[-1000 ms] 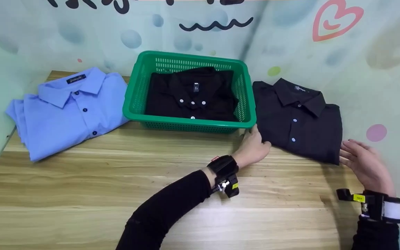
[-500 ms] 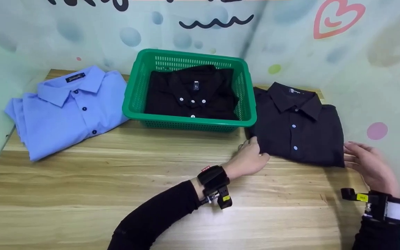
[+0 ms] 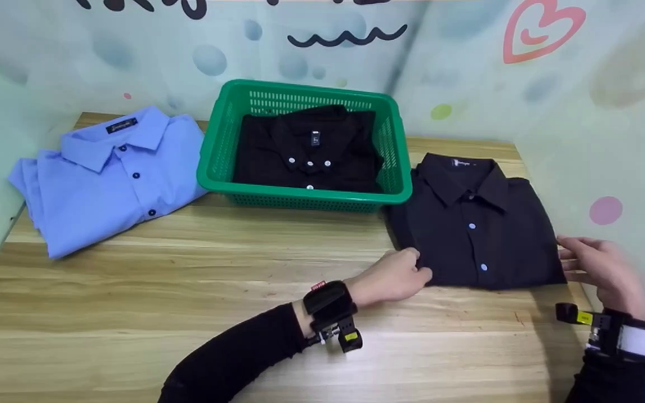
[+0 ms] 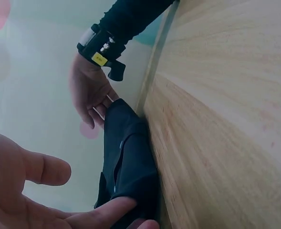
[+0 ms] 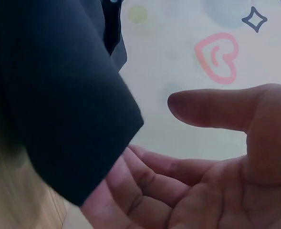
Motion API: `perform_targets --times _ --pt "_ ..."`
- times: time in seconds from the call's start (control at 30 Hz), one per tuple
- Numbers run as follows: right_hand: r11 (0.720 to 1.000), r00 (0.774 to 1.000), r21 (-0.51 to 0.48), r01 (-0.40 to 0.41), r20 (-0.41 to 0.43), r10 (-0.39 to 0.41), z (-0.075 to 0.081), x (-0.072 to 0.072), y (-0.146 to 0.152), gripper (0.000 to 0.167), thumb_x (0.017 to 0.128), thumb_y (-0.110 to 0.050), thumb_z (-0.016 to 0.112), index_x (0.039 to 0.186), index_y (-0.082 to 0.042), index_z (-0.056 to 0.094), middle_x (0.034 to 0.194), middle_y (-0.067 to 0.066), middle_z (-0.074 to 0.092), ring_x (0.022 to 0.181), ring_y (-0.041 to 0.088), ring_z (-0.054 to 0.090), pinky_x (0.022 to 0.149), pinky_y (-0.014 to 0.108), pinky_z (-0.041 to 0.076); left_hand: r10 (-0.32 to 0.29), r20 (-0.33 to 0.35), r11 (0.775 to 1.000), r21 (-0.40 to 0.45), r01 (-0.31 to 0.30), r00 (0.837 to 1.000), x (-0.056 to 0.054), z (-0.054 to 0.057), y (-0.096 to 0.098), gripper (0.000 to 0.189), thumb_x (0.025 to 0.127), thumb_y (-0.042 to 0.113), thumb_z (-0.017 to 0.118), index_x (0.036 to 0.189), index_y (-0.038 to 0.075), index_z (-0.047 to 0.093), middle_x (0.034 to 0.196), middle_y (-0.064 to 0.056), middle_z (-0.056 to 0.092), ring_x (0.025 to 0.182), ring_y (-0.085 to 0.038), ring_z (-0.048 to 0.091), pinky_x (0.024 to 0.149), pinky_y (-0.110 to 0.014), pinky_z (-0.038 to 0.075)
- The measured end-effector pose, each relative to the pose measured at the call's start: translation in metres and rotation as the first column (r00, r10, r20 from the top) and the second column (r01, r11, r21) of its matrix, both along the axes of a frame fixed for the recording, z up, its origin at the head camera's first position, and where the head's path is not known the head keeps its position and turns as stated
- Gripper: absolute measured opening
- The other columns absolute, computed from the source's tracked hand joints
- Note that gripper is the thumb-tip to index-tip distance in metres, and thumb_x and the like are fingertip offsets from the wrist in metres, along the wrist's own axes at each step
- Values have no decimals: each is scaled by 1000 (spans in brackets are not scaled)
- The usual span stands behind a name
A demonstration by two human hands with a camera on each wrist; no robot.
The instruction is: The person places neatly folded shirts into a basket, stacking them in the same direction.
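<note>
Blk shirt (image 3: 451, 240) slid nearer, L fingers (image 4: 112, 210), R fingers (image 5: 164, 192) at opp. sides

On the table (image 3: 244, 347), the basket (image 3: 305, 193), with 1 inner shirt (image 3: 305, 145) in it, stands between the left shirt (image 3: 110, 193) and the right shirt (image 3: 445, 240).

1. The dark shirt (image 3: 468, 240) beside the basket (image 3: 305, 193) came away from the back edge of the table (image 3: 188, 302), toward the front.
2. The back right corner came into view.
3. The left hand (image 3: 394, 274) moved frontward too, the right hand (image 3: 607, 271) less.
</note>
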State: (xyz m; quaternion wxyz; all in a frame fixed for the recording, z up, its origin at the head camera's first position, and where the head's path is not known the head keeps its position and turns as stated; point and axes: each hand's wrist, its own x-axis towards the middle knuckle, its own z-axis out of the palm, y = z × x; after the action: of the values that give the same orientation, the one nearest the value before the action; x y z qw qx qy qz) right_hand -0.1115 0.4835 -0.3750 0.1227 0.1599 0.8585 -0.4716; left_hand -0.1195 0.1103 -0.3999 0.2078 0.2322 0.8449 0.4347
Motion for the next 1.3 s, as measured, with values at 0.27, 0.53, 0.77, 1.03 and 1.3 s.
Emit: perform_targets --times 0.27,0.53,0.77,1.03,1.3 --pt "998 999 46 -36 -22 37 0 -10 1 74 105 -40 43 143 20 23 97 -11 60 85 1 60 77 26 54 137 -49 991 -2 -137 989 -9 -6 -4 14 100 23 52 99 10 56 77 -2 54 73 -17 56 65 -28 46" --pt "996 990 14 -88 112 86 -3 -50 12 76 101 -49 49 143 12 33 103 -8 56 88 2 57 80 25 51 273 -15 961 55 -272 962 -31 -11 -1 53 100 23 51 141 -9 39 101 -15 64 88 -20 59 79 -30 48" --pt "979 985 -204 11 169 24 -9 -68 20 26 100 -40 58 102 -15 65 95 -8 63 88 10 61 81 29 52 422 137 879 182 -441 896 -45 -15 15 55 98 26 52 140 -9 43 135 -16 56 107 -18 56 92 -26 44" --pt "974 984 -222 40 177 -1 -12 -70 22 33 99 -38 60 106 -6 56 92 -5 61 84 11 63 78 30 54 461 368 755 317 -575 808 -52 -13 36 47 92 26 61 124 -7 56 119 -11 60 102 -16 53 89 -27 43" --pt "942 985 -321 99 169 -46 -10 -71 15 31 97 -33 64 100 -3 55 82 -4 61 75 10 62 70 26 54 445 517 695 315 -646 731 -61 -15 45 53 86 31 67 124 -3 55 121 -6 57 107 -16 51 96 -28 40"
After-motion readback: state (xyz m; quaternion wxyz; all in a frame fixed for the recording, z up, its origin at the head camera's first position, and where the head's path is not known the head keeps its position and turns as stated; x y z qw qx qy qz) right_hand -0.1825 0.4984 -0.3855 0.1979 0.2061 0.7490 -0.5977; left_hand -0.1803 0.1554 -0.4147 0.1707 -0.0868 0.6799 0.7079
